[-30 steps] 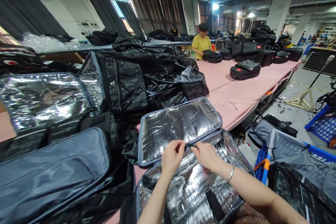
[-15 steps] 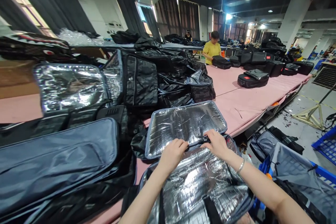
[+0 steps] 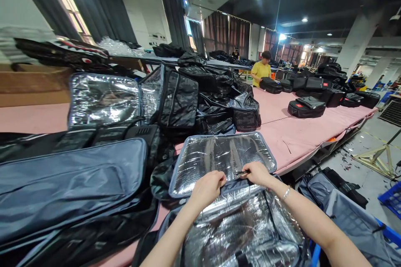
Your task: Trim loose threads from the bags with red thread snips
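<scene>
An insulated bag (image 3: pixel 232 221) with a silver foil lining lies opened in front of me, its foil-lined lid (image 3: pixel 224 154) folded back on the far side. My left hand (image 3: pixel 208 187) is closed at the seam between lid and body, pinching the bag's grey edge binding. Just to its right, my right hand (image 3: pixel 257 173) is closed around small dark thread snips (image 3: pixel 242 172). Their narrow tip points left, toward my left fingers, above the same seam. The fingers partly hide the handles.
Grey-blue bags (image 3: pixel 72 183) lie close on my left. Camouflage bags (image 3: pixel 180 98) pile up behind the lid. Finished black bags (image 3: pixel 306 107) stand along the pink table (image 3: pixel 278 133), where a person in yellow (image 3: pixel 261 71) works. A lined blue crate (image 3: pixel 351 225) stands at right.
My view has shifted, so the scene sits further right and lower. Both hands stay at the seam; the snips now show more clearly in my right hand, and the lid looks flatter.
</scene>
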